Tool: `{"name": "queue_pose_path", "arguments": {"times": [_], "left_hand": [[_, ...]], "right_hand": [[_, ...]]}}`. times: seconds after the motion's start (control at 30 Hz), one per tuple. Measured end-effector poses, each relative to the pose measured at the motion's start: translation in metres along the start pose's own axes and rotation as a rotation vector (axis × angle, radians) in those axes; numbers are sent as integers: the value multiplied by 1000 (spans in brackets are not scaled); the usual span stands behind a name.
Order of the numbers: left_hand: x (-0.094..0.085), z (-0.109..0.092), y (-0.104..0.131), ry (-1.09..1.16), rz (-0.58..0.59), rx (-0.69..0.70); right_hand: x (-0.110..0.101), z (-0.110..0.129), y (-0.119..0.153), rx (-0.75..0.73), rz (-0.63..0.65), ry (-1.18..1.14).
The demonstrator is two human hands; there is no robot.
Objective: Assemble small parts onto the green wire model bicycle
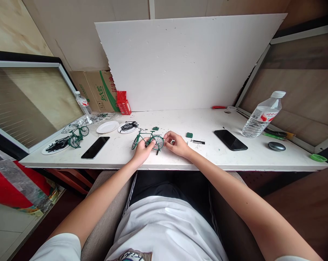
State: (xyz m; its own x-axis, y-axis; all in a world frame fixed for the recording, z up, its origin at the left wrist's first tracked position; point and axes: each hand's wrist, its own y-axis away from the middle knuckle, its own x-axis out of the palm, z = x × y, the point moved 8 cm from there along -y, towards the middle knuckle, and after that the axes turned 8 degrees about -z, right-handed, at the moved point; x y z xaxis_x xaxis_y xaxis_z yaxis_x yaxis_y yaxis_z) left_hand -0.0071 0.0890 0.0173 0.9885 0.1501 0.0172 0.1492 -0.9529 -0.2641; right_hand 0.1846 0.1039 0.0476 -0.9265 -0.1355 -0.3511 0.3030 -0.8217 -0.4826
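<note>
A small green model bicycle (pixel 146 133) stands upright near the middle of the white table's front part. My left hand (pixel 143 150) grips its lower frame and rear wheel area between thumb and fingers. At the rear wheel's right edge, my right hand (pixel 176 143) has its thumb and index finger pinched together; whatever is between them is too small to make out. Behind the bicycle lies a small green part (pixel 155 128). Another green piece (pixel 189 135) and thin black parts (pixel 198 142) rest to the right of my right hand.
Left side: a phone (pixel 95 147), a second green bicycle (pixel 78 136), plates of black parts (pixel 128 126), an empty plate (pixel 107 127) and a red box (pixel 124 103). Right side: a black phone (pixel 230 140), a water bottle (pixel 263 114) and a dark oval object (pixel 276 146). A white board (pixel 191 61) stands behind.
</note>
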Motion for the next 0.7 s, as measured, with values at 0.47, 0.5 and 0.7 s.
{"name": "queue_pose_path", "arguments": {"times": [0.47, 0.5, 0.7], "left_hand": [[0, 3, -2, -15, 13, 10], [0, 4, -2, -15, 12, 8], [-1, 2, -2, -20, -2, 10]], "right_hand": [[1, 4, 0, 3, -1, -48], [1, 4, 0, -1, -2, -40], [-2, 3, 0, -12, -54, -17]]}}
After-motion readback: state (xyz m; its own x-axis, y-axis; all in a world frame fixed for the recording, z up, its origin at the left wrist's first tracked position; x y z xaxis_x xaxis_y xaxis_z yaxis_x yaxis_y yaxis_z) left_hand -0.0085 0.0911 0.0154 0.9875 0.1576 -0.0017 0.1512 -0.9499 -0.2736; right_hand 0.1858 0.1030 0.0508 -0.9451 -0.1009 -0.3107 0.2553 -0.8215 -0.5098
